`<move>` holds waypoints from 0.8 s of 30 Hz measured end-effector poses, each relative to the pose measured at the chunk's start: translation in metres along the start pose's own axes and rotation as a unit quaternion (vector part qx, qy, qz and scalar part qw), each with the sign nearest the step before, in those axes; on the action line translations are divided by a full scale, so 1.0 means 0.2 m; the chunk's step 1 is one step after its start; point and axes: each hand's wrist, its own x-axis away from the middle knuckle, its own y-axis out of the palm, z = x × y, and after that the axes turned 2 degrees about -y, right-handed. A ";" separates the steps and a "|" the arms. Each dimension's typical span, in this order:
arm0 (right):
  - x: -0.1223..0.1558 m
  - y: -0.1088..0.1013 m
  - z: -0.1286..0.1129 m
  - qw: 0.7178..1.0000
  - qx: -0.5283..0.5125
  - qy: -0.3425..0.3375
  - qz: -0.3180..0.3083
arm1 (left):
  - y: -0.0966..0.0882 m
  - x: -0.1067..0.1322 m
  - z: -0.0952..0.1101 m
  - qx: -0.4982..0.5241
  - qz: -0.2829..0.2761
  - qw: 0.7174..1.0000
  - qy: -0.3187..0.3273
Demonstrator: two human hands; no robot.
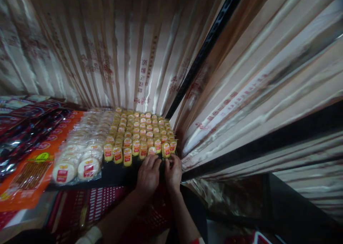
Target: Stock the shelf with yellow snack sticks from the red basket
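Observation:
Rows of small yellow packaged cakes point(127, 157) with red and white labels stand at the end of a dark shelf. My left hand point(148, 174) is at the front row, its fingers bent together over the lower part of one packaged cake point(151, 150). Beside it, my right hand point(173, 172) has its fingers and thumb curled at the bottom of another packaged cake point(166, 149), which leans slightly. The fingertips of both hands are partly hidden, and the picture is dim and blurred.
Left of the cakes lie clear packs of round white pastries point(89, 168), orange snack bags point(29, 176) and dark shiny packs point(24, 136). Pleated printed curtains point(128, 58) hang behind and to the right, with a black post point(203, 54). Below is a red plastic basket point(104, 201).

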 end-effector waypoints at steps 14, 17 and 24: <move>-0.07 0.09 0.03 0.998 -0.040 0.043 -0.008 | 0.02 -0.37 -0.05 -0.088 0.016 0.996 0.012; -0.08 0.10 0.02 0.999 -0.028 0.044 -0.003 | 0.05 -0.41 -0.07 -0.111 0.009 0.993 0.023; -0.08 0.11 0.01 0.998 0.007 0.063 0.008 | 0.08 -0.45 -0.12 -0.158 0.003 0.986 0.050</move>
